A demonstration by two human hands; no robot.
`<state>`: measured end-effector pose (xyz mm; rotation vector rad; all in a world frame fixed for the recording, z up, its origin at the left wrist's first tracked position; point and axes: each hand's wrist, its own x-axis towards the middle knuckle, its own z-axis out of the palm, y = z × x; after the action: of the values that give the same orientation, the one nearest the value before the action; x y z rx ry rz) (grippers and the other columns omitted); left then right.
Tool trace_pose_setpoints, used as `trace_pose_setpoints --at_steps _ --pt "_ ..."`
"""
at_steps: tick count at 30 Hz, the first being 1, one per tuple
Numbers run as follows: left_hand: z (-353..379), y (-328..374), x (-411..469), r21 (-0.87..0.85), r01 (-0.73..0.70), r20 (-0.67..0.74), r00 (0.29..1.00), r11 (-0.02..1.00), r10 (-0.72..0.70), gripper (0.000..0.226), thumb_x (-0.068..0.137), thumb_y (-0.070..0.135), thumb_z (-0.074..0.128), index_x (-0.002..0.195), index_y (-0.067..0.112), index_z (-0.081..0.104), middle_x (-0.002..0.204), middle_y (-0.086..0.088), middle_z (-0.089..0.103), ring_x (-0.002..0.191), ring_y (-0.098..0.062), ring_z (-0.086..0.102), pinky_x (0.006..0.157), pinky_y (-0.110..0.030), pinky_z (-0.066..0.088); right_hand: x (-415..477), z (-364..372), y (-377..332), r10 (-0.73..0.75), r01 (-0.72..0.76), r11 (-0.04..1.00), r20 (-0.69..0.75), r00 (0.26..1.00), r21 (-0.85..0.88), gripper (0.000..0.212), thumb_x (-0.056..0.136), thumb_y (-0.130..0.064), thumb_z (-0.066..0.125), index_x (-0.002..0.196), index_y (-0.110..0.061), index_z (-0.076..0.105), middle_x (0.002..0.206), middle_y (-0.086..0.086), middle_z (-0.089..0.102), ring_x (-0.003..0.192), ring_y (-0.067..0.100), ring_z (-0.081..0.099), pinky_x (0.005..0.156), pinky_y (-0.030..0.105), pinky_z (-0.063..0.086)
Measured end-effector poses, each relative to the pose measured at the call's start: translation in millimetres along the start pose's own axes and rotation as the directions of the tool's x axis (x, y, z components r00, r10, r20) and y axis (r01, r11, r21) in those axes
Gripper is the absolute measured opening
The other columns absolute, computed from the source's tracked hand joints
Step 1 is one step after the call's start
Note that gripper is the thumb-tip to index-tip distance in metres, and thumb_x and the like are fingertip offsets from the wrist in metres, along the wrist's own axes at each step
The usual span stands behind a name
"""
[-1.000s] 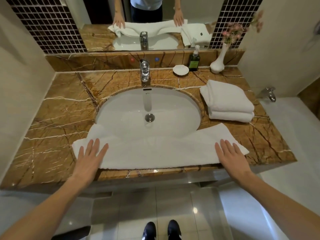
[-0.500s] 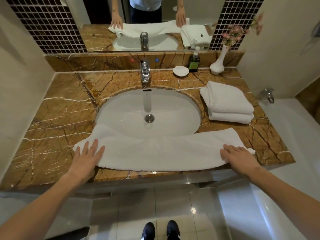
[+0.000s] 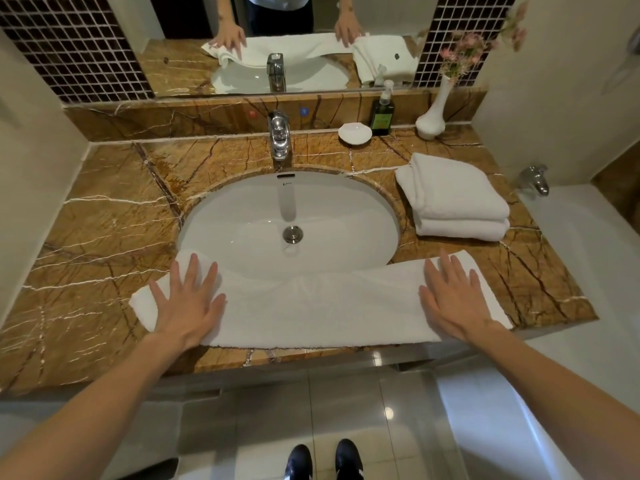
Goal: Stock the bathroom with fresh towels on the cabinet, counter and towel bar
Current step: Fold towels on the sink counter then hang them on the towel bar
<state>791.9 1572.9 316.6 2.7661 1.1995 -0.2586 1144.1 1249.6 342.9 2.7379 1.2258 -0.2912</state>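
Left hand point(image 3: 187, 303) and right hand point(image 3: 453, 299) lie flat, fingers spread, gripping nothing, pressing the ends of a white towel point(image 3: 322, 306) stretched along the marble counter point(image 3: 104, 237) at six o'clock of the sink point(image 3: 242, 220); folded towels point(image 3: 453, 195) sit at three o'clock.

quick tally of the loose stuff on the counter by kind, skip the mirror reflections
towels: 3 (1 flat towel along the front edge, 2 folded towels stacked at the right)
soap dish: 1
pump bottle: 1
vase: 1
total: 6
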Motion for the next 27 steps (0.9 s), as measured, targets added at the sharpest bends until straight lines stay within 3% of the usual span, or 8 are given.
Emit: trace_pose_setpoints --at_steps 3,7,14,21,23,27 --pt "8 11 4 0.06 0.048 0.025 0.998 0.997 -0.05 0.075 0.081 0.075 -0.006 0.148 0.041 -0.007 0.153 0.003 -0.031 0.136 -0.028 -0.037 0.1 -0.061 -0.026 9 14 -5 0.037 -0.038 0.999 0.04 0.998 0.011 0.067 0.095 -0.057 0.003 0.152 -0.024 -0.007 0.16 0.008 -0.017 0.147 0.03 -0.012 0.116 0.053 -0.004" --pt "11 15 5 0.113 0.096 0.042 0.994 0.989 -0.102 0.077 0.081 0.076 -0.004 0.149 0.04 -0.006 0.156 0.001 -0.025 0.137 -0.031 -0.034 0.101 -0.068 -0.019 14 33 -4 0.082 -0.084 0.996 0.076 0.994 0.023 0.074 0.086 -0.064 -0.01 0.149 -0.027 -0.018 0.158 0.005 -0.023 0.146 0.029 -0.018 0.116 0.056 -0.008" --pt "10 13 2 0.02 0.172 0.033 0.984 0.985 -0.173 0.079 0.081 0.078 0.001 0.149 0.038 -0.005 0.156 0.002 -0.026 0.138 -0.033 -0.032 0.102 -0.07 -0.013 15 46 0 0.126 -0.128 0.991 0.034 0.991 0.045 0.077 0.082 -0.069 -0.018 0.148 -0.03 -0.02 0.159 0.004 -0.02 0.146 0.027 -0.017 0.113 0.054 -0.013" --pt "12 9 -2 -0.024 0.247 0.042 0.968 0.969 -0.246 0.08 0.081 0.078 0.002 0.148 0.037 -0.01 0.155 0.004 -0.029 0.138 -0.033 -0.033 0.102 -0.071 -0.011 12 43 -3 0.145 -0.147 0.988 0.038 0.989 0.048 0.077 0.083 -0.067 -0.012 0.149 -0.029 -0.017 0.159 0.005 -0.019 0.146 0.028 -0.017 0.114 0.054 -0.011" --pt "11 11 -6 -0.051 0.24 0.001 0.971 0.969 -0.24 0.075 0.086 0.071 0.008 0.149 0.033 -0.007 0.157 0.001 -0.023 0.14 -0.034 -0.027 0.104 -0.069 -0.009 11 42 -3 0.144 -0.146 0.988 0.041 0.989 0.041 0.078 0.082 -0.067 -0.013 0.149 -0.028 -0.018 0.159 0.006 -0.02 0.146 0.028 -0.017 0.114 0.054 -0.011" --pt "-3 -1 -1 -0.213 0.306 -0.169 0.924 0.928 -0.344 0.06 0.097 0.048 0.024 0.149 0.02 0.012 0.157 -0.014 0.01 0.142 -0.036 0.008 0.111 -0.061 0.008 12 44 -3 0.147 -0.148 0.988 0.044 0.988 0.038 0.079 0.08 -0.067 -0.015 0.149 -0.028 -0.02 0.159 0.006 -0.022 0.146 0.028 -0.019 0.115 0.054 -0.011"
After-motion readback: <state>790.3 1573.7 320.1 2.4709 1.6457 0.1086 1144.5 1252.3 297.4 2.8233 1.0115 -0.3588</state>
